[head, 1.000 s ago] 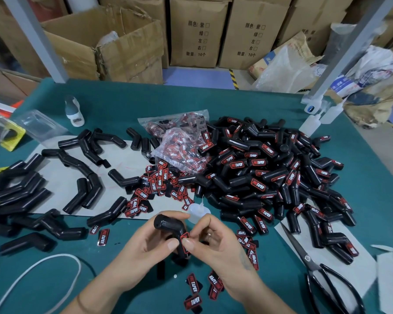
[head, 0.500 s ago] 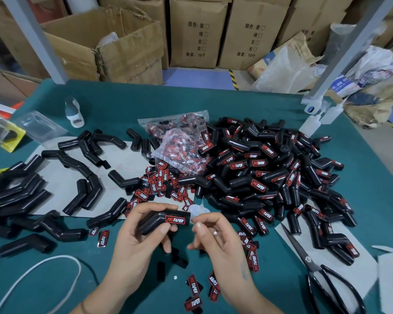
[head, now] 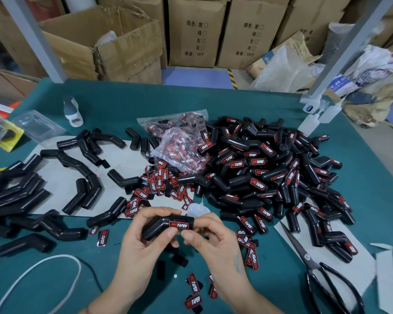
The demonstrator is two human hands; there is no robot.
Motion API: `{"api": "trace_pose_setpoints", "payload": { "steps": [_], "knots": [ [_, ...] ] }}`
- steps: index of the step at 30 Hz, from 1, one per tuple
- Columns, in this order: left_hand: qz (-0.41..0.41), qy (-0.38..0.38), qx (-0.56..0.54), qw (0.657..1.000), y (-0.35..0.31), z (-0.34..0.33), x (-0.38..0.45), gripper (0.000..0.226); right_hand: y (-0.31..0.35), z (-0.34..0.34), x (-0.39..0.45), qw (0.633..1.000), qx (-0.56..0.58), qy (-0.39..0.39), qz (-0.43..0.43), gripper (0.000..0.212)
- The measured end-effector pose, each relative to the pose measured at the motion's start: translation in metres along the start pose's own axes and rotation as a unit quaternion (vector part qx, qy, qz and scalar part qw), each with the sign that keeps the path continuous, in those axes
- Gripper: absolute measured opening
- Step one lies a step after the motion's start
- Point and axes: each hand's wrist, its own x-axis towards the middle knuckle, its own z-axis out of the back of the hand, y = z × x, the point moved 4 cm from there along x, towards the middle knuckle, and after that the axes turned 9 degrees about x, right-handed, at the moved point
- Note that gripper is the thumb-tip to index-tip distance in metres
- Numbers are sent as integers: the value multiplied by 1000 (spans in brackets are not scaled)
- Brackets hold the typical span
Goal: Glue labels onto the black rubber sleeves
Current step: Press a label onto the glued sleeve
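Black rubber, matte and bent into an elbow shape, forms the sleeve (head: 166,227) that is held just above the near edge of the bench (head: 361,200), which is covered in a teal felt-like cloth. The sleeve is gripped by the left hand (head: 145,236), whose fingers are curled over its top and whose thumb is pressed against its underside; its right end is pinched by the curled fingers and thumb of the right hand (head: 210,234). A glossy red-and-black label (head: 178,225) reading "PRO TAPER" is seen lying flat on the sleeve's straight part. Behind the right hand a small translucent glue bottle (head: 196,208) with a thin nozzle is partly hidden. A large heap of labelled sleeves (head: 270,175) is piled to the right, plain unlabelled sleeves (head: 86,189) are scattered on grey card to the left, and loose labels (head: 154,184) are spilled beside a crinkled clear plastic bag (head: 177,143). Black-handled steel scissors (head: 322,275) are laid at the right, and a white cord (head: 43,266) is curved at the left. Corrugated cartons (head: 195,30) printed with Chinese characters and "10" are stacked behind
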Motion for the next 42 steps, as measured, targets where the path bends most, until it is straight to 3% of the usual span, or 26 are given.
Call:
{"api": "trace_pose_setpoints", "payload": {
  "steps": [9,15,21,35,42],
  "knots": [
    [-23,-5,-5,1000,1,-2,-3,26,-2,-3,-2,1000,12,-11,21,19],
    [-7,-11,-9,1000,3,-3,-3,41,-3,-3,-3,999,12,-19,35,26],
    [-5,-14,-10,1000,8,-1,-3,43,-3,-4,-3,998,39,-16,37,13],
    [-7,-3,44,999,2,-4,-6,40,0,-2,-4,999,42,-5,23,22],
    [-4,-1,46,999,2,-3,-5,39,0,-3,-5,999,36,-13,31,12]
  ]
}}
